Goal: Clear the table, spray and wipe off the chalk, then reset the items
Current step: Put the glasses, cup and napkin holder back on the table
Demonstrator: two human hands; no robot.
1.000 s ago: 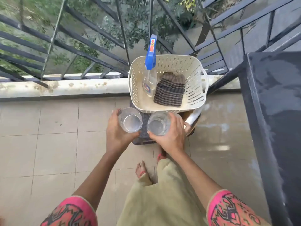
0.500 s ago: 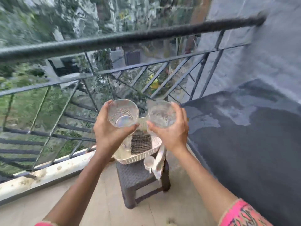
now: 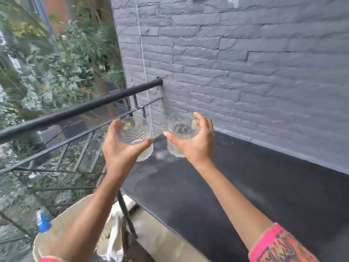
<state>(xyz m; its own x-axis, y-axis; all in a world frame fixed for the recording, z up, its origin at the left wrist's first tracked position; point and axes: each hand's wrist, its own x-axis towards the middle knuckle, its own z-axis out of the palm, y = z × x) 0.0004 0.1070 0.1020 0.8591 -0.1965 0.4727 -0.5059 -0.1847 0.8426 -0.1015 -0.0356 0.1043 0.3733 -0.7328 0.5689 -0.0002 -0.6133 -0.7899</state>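
Two clear tumblers are in the air, one per hand. The left glass [image 3: 138,134] sits in the left hand [image 3: 120,150], fingers and thumb curled round its wall. The right glass [image 3: 180,128] is wrapped the same way by the right hand [image 3: 195,143]. Both ride roughly upright, mouths tipped a little toward the camera, side by side and not touching.

Below them, toward five o'clock, lies the dark table [image 3: 236,195]. Its top shows damp-looking patches near the far corner, so the wiping looks done and this reads as the reset.

Here's the relation that counts. The right glass hangs over the tabletop's far corner by the grey brick wall [image 3: 245,63]. The left glass, at nine o'clock from it, seems to hover about at the table's edge beside the railing [image 3: 75,110]. So the right hand looks nearer a landing, and straight down should do it.

At seven o'clock sit the basket [image 3: 62,220] and the blue spray bottle [image 3: 43,223].
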